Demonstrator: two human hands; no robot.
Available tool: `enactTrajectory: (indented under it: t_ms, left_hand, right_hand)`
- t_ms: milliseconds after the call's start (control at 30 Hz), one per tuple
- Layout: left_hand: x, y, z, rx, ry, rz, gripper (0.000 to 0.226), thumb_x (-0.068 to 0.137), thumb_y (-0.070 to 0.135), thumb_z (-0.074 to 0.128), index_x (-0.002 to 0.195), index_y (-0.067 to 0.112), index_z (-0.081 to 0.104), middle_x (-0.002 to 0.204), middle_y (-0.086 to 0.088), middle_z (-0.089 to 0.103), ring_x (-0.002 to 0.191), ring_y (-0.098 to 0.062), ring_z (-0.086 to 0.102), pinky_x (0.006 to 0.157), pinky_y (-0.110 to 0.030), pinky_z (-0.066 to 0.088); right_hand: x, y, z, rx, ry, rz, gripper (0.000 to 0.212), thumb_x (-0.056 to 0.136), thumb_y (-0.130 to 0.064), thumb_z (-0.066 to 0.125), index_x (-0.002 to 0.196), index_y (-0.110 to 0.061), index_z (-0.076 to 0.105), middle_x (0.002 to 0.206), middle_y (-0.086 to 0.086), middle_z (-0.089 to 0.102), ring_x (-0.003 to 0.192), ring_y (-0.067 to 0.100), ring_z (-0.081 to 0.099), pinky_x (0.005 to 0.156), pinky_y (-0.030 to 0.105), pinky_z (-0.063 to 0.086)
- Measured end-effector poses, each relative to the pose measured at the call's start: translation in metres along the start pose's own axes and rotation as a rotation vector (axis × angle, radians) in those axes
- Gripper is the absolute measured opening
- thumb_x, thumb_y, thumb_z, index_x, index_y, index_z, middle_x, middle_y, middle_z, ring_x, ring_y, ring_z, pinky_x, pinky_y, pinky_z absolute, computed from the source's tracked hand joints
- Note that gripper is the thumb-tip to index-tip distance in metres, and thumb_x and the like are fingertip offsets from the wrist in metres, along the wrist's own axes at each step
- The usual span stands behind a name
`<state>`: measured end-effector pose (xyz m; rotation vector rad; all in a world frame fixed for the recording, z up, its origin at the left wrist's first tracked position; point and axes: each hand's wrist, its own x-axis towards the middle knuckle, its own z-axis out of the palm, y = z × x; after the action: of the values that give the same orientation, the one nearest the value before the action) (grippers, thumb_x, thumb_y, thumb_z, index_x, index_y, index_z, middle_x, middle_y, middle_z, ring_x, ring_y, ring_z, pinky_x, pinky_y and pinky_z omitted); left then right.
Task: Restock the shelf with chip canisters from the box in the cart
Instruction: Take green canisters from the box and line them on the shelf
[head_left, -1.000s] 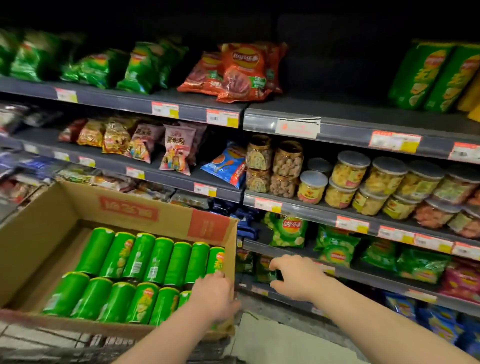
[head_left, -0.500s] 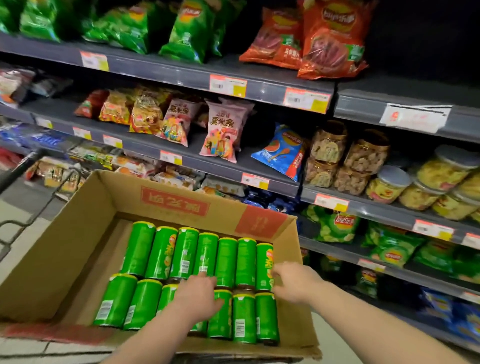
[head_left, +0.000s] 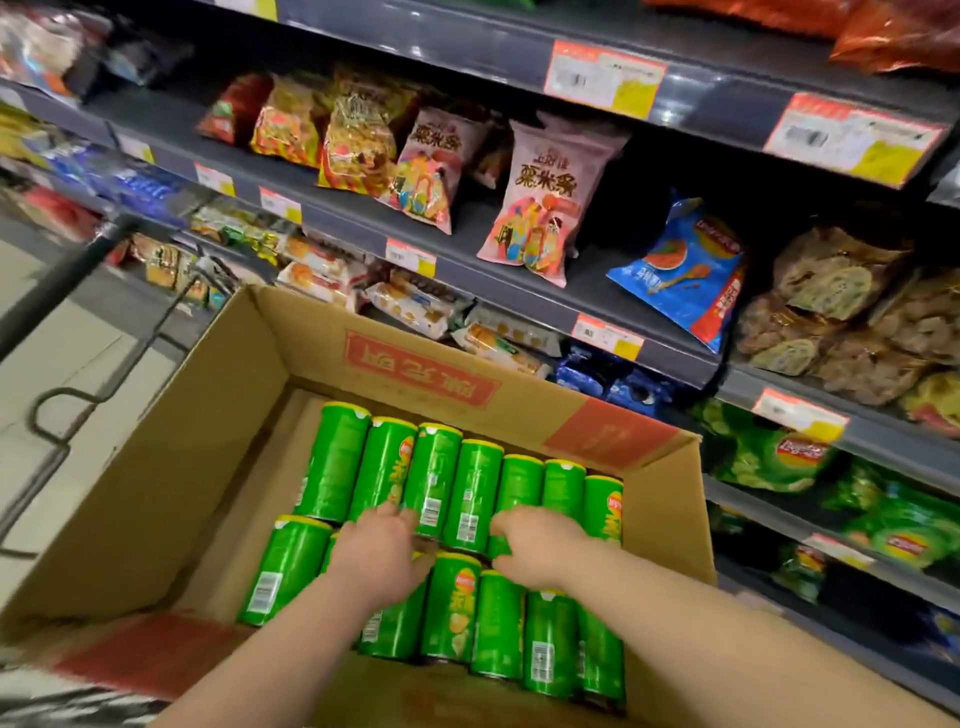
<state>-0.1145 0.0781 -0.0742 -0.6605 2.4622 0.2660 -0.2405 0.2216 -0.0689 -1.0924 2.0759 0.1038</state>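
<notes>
An open cardboard box (head_left: 171, 467) fills the lower middle of the head view, with several green chip canisters (head_left: 337, 467) lying on their sides in two rows. My left hand (head_left: 382, 551) lies over canisters where the two rows meet, fingers curling onto a back-row canister. My right hand (head_left: 535, 545) is beside it, fingers curled over the near end of another back-row canister (head_left: 519, 483). Neither canister is lifted. The shelves (head_left: 519, 291) rise behind and to the right of the box.
The box sits in a wire cart whose dark handle and frame (head_left: 78, 270) show at the left over a pale floor. Snack bags (head_left: 540, 208) and price tags (head_left: 602, 78) line the shelves; green chip bags (head_left: 769, 457) fill lower right shelves.
My right hand came from the shelf edge into the box and onto the canisters. My left hand slid forward toward the back row. The view swung left and down over the box.
</notes>
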Motion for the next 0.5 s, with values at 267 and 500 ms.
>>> enactTrajectory:
  t_ms: [267,500]
  left_hand:
    - [0.036,-0.053,0.007,-0.068,0.073,-0.167,0.072,0.088,0.050,0.050,0.147,0.019,0.025,0.151,-0.008,0.024,0.140,-0.029,0.023,0.110,-0.046,0.030]
    - [0.070,-0.088,0.014,-0.350,0.073,-0.320,0.084,0.089,0.041,0.056,0.152,0.021,0.004,0.157,-0.016,0.007,0.141,-0.036,0.020,0.110,-0.047,0.029]
  right_hand:
    - [0.077,-0.048,0.005,0.200,-0.028,-0.052,0.055,0.090,-0.028,0.057,0.140,-0.013,0.042,0.140,0.012,0.047,0.125,0.030,0.049,0.102,0.039,0.044]
    - [0.138,-0.074,0.018,0.518,-0.012,0.049,0.043,0.088,-0.022,0.057,0.128,-0.010,0.049,0.128,0.013,0.055,0.113,0.028,0.055,0.093,0.031,0.048]
